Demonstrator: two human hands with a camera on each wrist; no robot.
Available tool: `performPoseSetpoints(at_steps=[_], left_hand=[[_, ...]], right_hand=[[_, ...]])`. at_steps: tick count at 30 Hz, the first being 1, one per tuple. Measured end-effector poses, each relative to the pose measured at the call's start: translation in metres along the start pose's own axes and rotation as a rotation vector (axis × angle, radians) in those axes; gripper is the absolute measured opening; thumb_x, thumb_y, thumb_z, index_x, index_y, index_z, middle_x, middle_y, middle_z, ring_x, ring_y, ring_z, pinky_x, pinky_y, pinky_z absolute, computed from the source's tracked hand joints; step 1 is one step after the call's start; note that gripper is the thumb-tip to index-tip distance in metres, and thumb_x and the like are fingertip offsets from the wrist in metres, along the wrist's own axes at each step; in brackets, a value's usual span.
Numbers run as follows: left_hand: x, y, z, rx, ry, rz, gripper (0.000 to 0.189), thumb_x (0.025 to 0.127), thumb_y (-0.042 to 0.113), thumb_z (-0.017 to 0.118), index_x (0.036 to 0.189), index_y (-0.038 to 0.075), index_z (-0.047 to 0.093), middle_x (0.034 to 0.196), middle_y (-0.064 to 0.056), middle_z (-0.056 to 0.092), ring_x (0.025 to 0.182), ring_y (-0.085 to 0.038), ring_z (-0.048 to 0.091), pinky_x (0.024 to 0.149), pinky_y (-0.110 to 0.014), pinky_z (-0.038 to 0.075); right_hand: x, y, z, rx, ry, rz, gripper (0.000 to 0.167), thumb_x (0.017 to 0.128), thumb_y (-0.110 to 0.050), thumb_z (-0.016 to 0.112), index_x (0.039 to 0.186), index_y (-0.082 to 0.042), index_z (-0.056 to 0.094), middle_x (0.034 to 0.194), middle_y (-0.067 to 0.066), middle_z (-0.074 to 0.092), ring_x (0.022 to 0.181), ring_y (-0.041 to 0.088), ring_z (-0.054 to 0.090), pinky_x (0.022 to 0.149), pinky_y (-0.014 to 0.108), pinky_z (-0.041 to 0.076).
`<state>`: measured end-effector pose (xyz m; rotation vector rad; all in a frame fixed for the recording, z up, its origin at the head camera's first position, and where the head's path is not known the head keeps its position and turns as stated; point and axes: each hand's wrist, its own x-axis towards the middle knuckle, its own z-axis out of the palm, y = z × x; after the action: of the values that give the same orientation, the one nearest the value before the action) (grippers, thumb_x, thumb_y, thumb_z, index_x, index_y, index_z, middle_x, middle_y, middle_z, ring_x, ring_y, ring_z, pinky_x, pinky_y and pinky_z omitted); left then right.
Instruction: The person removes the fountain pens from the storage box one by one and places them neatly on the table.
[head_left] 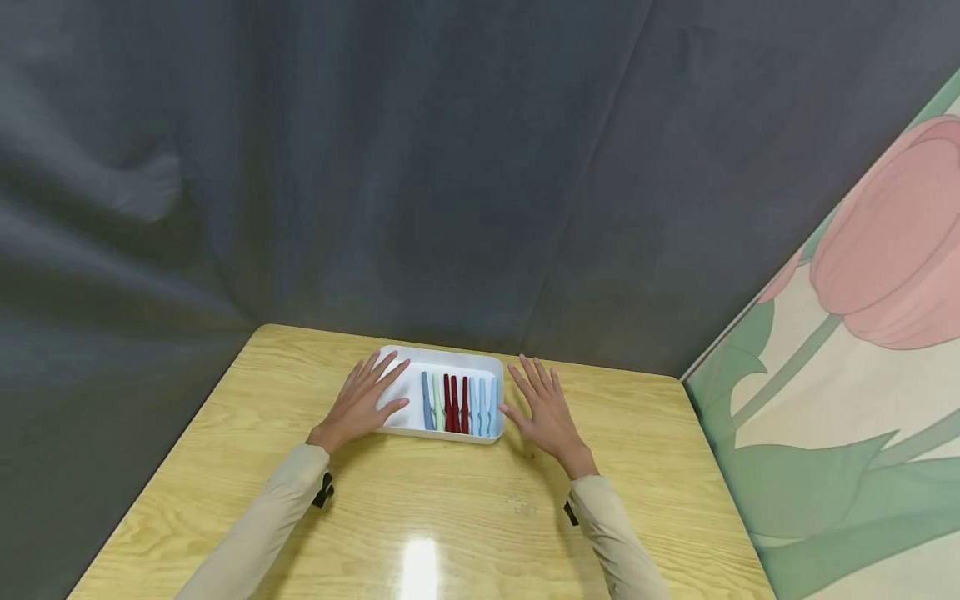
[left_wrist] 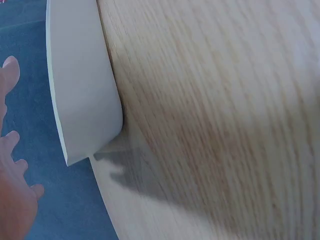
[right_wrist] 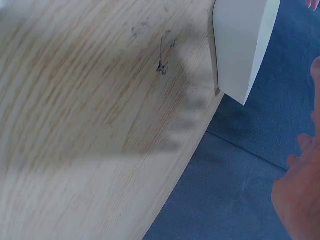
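Observation:
A white rectangular tray (head_left: 401,429) lies near the table's back edge. In its right part stands a side-by-side row of slim, stick-like pieces: one grey-blue piece (head_left: 427,400), one pale green piece (head_left: 438,402), three dark red pieces (head_left: 454,404) and several light blue pieces (head_left: 482,406). Their exact kind is too small to tell. Over the tray's left end my left hand (head_left: 363,403) spreads its fingers, covering part of the rim. My right hand (head_left: 546,417), fingers also spread, is just beside the right end. Neither hand holds anything; whether they touch the tray, I cannot tell.
The wooden table (head_left: 450,508) has dark marks (right_wrist: 162,65) on its surface to the right of the tray. A dark curtain (head_left: 450,167) hangs behind the back edge. On the right is a panel with a tulip print (head_left: 847,375).

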<state>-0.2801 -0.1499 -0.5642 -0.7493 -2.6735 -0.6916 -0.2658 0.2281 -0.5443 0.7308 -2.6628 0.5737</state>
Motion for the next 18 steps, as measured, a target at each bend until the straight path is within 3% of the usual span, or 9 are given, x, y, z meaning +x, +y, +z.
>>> performPoseSetpoints(at_steps=[7, 18], left_hand=[[-0.002, -0.003, -0.002, -0.027, -0.003, -0.065, 0.071, 0.102, 0.037, 0.067, 0.163, 0.015, 0.040, 0.169, -0.018, 0.034, 0.157, -0.044, 0.021, 0.123, -0.069, 0.021], [-0.003, -0.001, -0.010, -0.109, -0.011, -0.174, 0.071, 0.104, 0.033, 0.066, 0.165, 0.015, 0.035, 0.170, -0.019, 0.030, 0.155, -0.047, 0.024, 0.119, -0.072, 0.027]], right_hand=[[0.002, -0.002, 0.005, 0.019, -0.011, -0.011, 0.076, 0.100, -0.037, 0.068, 0.163, -0.008, 0.038, 0.170, 0.021, 0.030, 0.156, 0.047, 0.023, 0.124, 0.070, 0.016], [0.006, -0.004, 0.005, 0.051, -0.061, 0.018, 0.076, 0.103, -0.039, 0.064, 0.166, -0.012, 0.031, 0.175, 0.011, 0.019, 0.160, 0.041, 0.016, 0.127, 0.066, 0.013]])
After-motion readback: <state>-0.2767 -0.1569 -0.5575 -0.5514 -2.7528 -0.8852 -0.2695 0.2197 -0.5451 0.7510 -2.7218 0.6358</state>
